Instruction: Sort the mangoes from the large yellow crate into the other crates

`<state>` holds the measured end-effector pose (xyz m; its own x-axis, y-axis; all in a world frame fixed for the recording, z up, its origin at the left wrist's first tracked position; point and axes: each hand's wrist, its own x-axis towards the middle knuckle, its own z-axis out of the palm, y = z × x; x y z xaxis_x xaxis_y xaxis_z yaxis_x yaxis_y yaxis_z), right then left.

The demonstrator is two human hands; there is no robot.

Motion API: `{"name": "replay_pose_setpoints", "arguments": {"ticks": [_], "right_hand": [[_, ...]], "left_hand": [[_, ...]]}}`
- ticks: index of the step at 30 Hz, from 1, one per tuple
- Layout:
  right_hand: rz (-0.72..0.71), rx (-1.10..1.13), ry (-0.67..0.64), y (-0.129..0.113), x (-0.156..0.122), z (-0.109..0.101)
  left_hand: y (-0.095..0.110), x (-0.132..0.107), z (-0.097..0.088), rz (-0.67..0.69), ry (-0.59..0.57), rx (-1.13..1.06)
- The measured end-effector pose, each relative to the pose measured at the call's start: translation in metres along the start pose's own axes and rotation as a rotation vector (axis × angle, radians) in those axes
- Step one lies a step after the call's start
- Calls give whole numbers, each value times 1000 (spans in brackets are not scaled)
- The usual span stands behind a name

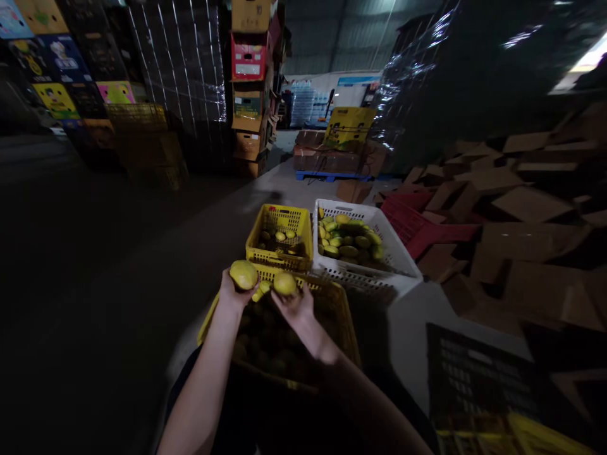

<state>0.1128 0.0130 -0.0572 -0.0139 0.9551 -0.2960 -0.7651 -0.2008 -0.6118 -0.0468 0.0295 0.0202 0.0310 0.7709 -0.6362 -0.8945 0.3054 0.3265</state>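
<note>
My left hand (234, 294) grips a yellow mango (243, 275), its fingers wrapped round the fruit from the left and below. In my right hand (300, 304) is another yellow mango (284, 284), raised to about the same height. Between the two hands a smaller yellow piece (262, 291) shows; I cannot tell what it is. Both hands are above a large yellow crate (348, 316), where many round fruits (265, 344) lie in deep shadow. Beyond it stands a smaller yellow crate (256, 237) with several fruits. At its right, a white crate (398, 268) holds yellow and green mangoes (348, 251).
Flattened cardboard boxes (531, 246) lie heaped at the right, with a red crate (410, 221) against them. A tall stack of cartons (249, 107) rises behind. Farther back, a blue pallet (322, 175) carries boxes. Another yellow crate (535, 436) is at the lower right.
</note>
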Motion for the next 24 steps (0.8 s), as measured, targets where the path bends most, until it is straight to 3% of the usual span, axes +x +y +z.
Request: {"name": "replay_pose_setpoints", "arguments": {"ticks": [3, 5, 9, 12, 18, 24], "right_hand": [[-46, 137, 67, -36, 11, 17], [-12, 130, 61, -41, 8, 22], [248, 36, 40, -17, -9, 21], [328, -10, 35, -5, -18, 21], [234, 59, 102, -21, -29, 29], [66, 81, 152, -30, -33, 17]], "left_hand": [[1, -4, -3, -28, -16, 14], [1, -7, -4, -42, -21, 23], [0, -9, -4, -25, 33, 45], [-2, -7, -4, -32, 51, 18], [-18, -1, 0, -13, 79, 17], [-52, 19, 8, -31, 70, 60]]}}
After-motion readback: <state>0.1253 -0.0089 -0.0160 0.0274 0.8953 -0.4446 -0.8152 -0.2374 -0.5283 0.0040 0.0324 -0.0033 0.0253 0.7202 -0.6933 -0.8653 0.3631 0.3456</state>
